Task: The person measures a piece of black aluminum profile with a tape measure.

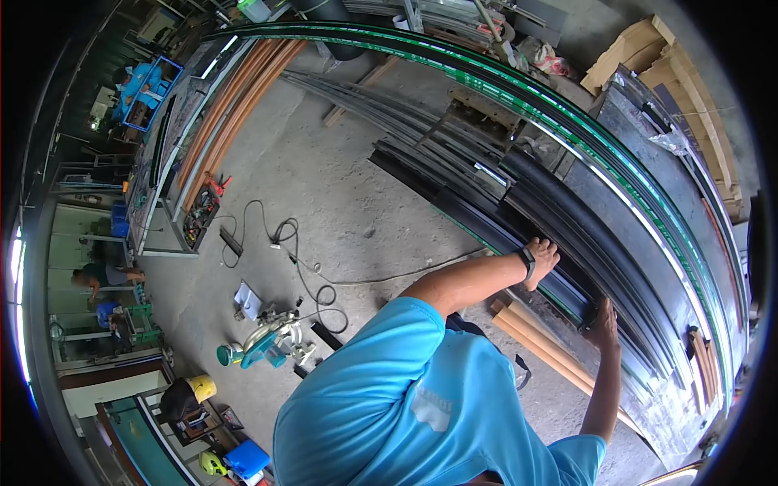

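Observation:
My left hand, with a dark band at the wrist, lies over a long black metal profile, its fingers curled on the bar. Farther along the same profile, close to its near end, my right hand grips the edge; some of its fingers are hidden. The profile lies beside a stack of dark long bars. Orange-brown bars rest on the floor just below my hands.
Long green-and-black strips arc over the metal table. On the concrete floor stand a teal circular saw and a looping cable. Copper-coloured bars lean at the left. Another person bends over at the far left.

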`<state>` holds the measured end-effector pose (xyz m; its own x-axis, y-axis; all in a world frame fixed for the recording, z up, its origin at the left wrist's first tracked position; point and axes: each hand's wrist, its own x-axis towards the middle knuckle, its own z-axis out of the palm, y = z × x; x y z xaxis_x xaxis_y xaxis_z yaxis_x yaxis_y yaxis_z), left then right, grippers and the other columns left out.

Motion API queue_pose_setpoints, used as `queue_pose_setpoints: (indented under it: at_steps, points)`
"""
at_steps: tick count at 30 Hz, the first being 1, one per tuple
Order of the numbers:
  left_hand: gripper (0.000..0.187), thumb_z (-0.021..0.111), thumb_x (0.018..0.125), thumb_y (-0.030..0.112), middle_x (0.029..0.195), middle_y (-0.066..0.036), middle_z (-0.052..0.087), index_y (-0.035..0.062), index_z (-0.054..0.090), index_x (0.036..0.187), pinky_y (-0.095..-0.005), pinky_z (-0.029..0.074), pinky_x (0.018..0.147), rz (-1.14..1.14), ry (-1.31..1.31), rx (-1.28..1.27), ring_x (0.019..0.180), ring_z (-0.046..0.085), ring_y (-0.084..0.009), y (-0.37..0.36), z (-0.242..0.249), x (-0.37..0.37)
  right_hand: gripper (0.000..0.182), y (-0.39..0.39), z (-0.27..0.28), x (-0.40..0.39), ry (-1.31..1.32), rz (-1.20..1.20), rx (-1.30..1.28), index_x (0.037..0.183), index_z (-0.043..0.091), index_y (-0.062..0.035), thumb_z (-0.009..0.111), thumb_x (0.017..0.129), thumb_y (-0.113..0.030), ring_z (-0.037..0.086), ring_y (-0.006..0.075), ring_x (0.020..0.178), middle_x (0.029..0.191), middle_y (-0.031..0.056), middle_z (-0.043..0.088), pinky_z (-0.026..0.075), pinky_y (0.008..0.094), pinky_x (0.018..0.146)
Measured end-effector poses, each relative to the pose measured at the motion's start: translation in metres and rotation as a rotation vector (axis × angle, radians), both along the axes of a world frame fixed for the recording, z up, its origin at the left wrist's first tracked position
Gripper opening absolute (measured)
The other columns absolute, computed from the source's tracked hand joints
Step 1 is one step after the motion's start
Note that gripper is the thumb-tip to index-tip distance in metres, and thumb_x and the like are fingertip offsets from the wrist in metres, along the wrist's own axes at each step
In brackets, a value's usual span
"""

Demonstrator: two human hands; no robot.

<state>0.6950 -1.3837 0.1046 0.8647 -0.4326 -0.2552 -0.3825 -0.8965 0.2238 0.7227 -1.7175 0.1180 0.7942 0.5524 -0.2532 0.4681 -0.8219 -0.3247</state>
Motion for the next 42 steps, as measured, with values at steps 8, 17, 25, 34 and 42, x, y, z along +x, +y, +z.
queue_pose_setpoints:
  at_steps: [8,17,25,34,42]
  points:
    - [0.083,0.090,0.057,0.033,0.127,-0.017,0.055,0.0039,0.058,0.127,-0.0477,0.047,0.095,0.017,-0.059,-0.014,0.120,0.055,-0.0333,0.006,-0.004,0.013,0.057,0.000,-0.008,0.016,-0.050,0.025,0.082,0.119,0.045,-0.0031,0.074,0.070,-0.001,0.056,0.0465,0.101,0.106,0.0236,0.055,0.047,0.0520,0.090]
    - [0.074,0.087,0.061,0.025,0.127,-0.016,0.059,0.0039,0.057,0.125,-0.0523,0.045,0.100,0.022,0.111,-0.002,0.123,0.056,-0.0327,0.000,-0.007,0.015,0.086,-0.005,-0.003,0.011,-0.048,0.027,-0.029,0.126,0.045,-0.0042,0.091,0.054,-0.014,0.058,0.0430,0.114,0.114,0.0202,0.058,0.048,0.0503,0.097]
    - [0.071,0.081,0.063,0.018,0.128,-0.014,0.058,0.0038,0.056,0.128,-0.0498,0.042,0.095,-0.012,-0.049,-0.077,0.122,0.055,-0.0314,0.008,0.013,0.004,0.090,-0.002,0.016,0.009,-0.041,-0.025,-0.072,0.126,0.044,-0.0062,0.094,0.052,-0.016,0.058,0.0405,0.116,0.115,0.0196,0.060,0.043,0.0494,0.104]
    - [0.068,0.079,0.068,0.020,0.121,-0.013,0.057,0.0027,0.055,0.129,-0.0483,0.040,0.091,-0.065,-0.070,-0.071,0.117,0.053,-0.0315,0.006,0.015,-0.010,0.098,-0.013,0.016,-0.010,-0.142,-0.012,-0.065,0.132,0.045,-0.0061,0.096,0.049,-0.013,0.058,0.0382,0.116,0.118,0.0178,0.060,0.043,0.0489,0.101]
    - [0.080,0.088,0.065,0.028,0.124,-0.014,0.057,0.0037,0.054,0.134,-0.0492,0.040,0.094,-0.073,-0.131,-0.082,0.118,0.054,-0.0310,0.010,0.026,-0.037,0.082,-0.002,0.031,-0.044,-0.119,-0.014,-0.020,0.129,0.048,-0.0050,0.089,0.058,-0.008,0.059,0.0361,0.112,0.114,0.0156,0.060,0.042,0.0474,0.096]
